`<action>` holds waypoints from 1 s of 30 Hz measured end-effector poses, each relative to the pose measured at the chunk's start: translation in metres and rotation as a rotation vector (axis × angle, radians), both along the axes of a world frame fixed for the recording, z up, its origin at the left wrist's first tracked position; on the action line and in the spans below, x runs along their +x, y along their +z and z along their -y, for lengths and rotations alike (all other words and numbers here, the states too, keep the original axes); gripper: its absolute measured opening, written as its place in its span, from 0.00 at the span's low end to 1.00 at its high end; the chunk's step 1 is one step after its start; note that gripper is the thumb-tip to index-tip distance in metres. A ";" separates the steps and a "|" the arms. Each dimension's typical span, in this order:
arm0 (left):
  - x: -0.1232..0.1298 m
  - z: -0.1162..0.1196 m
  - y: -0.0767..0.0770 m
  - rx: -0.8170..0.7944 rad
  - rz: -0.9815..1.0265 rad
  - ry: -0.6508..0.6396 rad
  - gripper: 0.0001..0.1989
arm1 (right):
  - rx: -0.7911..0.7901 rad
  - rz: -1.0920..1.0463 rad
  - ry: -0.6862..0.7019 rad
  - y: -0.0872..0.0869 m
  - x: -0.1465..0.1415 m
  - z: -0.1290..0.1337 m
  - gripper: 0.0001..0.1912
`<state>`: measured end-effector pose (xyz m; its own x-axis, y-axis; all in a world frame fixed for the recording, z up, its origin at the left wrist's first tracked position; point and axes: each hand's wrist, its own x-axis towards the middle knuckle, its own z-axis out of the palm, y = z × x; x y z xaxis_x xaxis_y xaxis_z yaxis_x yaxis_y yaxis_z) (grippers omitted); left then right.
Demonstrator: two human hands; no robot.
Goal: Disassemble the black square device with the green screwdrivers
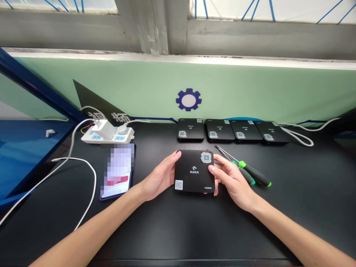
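Set-top box (194, 171) in both hands (158, 177) (233, 181)

I can't read the phone (118, 170) screen, which is pixelated, and the QR labels on the four far set-top boxes (219, 130) are too small to make out. The right hand (232, 181) hides one edge of the held set-top box (193, 174), and the forearms (83, 237) run off the picture's bottom edge.

Left hand (158, 178) and right hand (233, 181) facing each other, fingers (221, 160) slightly curled, both bare
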<state>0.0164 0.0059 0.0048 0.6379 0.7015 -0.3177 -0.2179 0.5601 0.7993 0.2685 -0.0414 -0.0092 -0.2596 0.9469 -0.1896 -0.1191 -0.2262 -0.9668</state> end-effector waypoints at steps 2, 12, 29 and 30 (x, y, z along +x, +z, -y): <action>-0.001 -0.001 -0.002 -0.004 0.022 -0.009 0.33 | -0.003 0.004 0.009 0.000 0.000 0.000 0.21; -0.005 -0.002 -0.009 -0.039 0.066 -0.055 0.33 | -0.034 0.031 0.079 0.001 0.006 -0.004 0.23; -0.007 -0.007 -0.009 -0.068 0.117 0.032 0.32 | -0.137 0.021 0.061 -0.001 0.012 -0.007 0.33; -0.007 -0.007 -0.008 -0.062 0.087 0.033 0.35 | -0.144 0.015 0.058 -0.002 0.013 -0.007 0.34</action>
